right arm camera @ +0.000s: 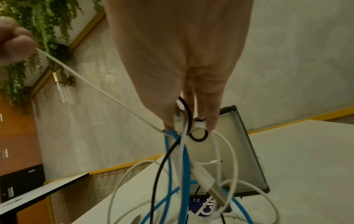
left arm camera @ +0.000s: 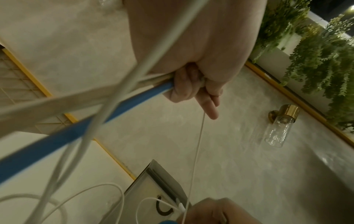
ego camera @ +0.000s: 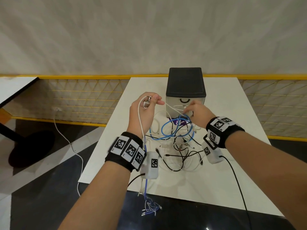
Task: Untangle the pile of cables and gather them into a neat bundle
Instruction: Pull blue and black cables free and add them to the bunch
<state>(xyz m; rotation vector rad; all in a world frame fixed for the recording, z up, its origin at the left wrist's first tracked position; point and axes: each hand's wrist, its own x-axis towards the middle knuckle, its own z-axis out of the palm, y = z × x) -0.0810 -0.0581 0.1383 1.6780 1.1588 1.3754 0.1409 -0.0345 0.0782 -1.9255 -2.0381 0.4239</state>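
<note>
A tangled pile of black and white cables (ego camera: 181,151) lies on the white table (ego camera: 232,113). My left hand (ego camera: 152,100) is raised over the table's left side and grips a bunch of white cable ends together with a blue cable (left arm camera: 95,121); their lengths hang past my wrist and over the table's front edge (ego camera: 145,183). My right hand (ego camera: 187,111) pinches loops of another blue cable (right arm camera: 184,166), a black cable (right arm camera: 159,174) and white cables above the pile. One thin white cable (right arm camera: 99,91) runs taut between the two hands.
A small drawer box with a black lid (ego camera: 185,85) stands right behind my hands. A purple card (ego camera: 178,122) lies under the cables. A yellow mesh fence (ego camera: 74,97) runs beyond the table. Another white cable (ego camera: 71,146) trails across the floor at the left.
</note>
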